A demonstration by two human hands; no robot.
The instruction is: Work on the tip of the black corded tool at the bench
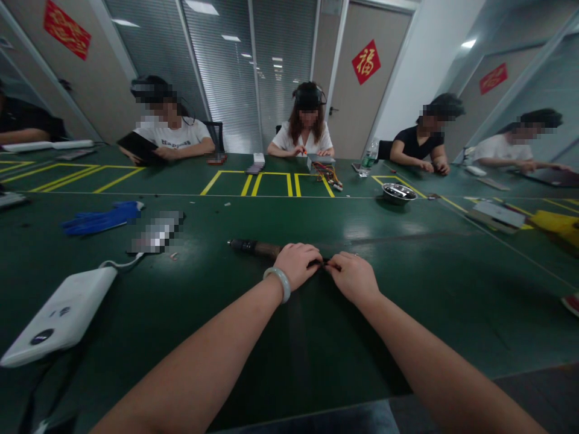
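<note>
A dark rod-shaped object [257, 248] lies on the green table in front of me, with a small metallic tip, a black collar and a brownish body. My left hand [298, 264], wearing a pale bangle [279, 283] at the wrist, is closed over its right-hand part. Close beside it, my right hand [351, 274] has its fingers pinched together at a thin dark piece between the two hands. Whether that piece belongs to the rod is hidden by my fingers.
To the left lie a white power bank [63, 313], a cabled phone [159, 232] and blue gloves [103, 218]. A metal bowl [398, 194], water bottle [368, 160] and a grey box with coloured wires [322, 161] stand farther off. Several people sit opposite.
</note>
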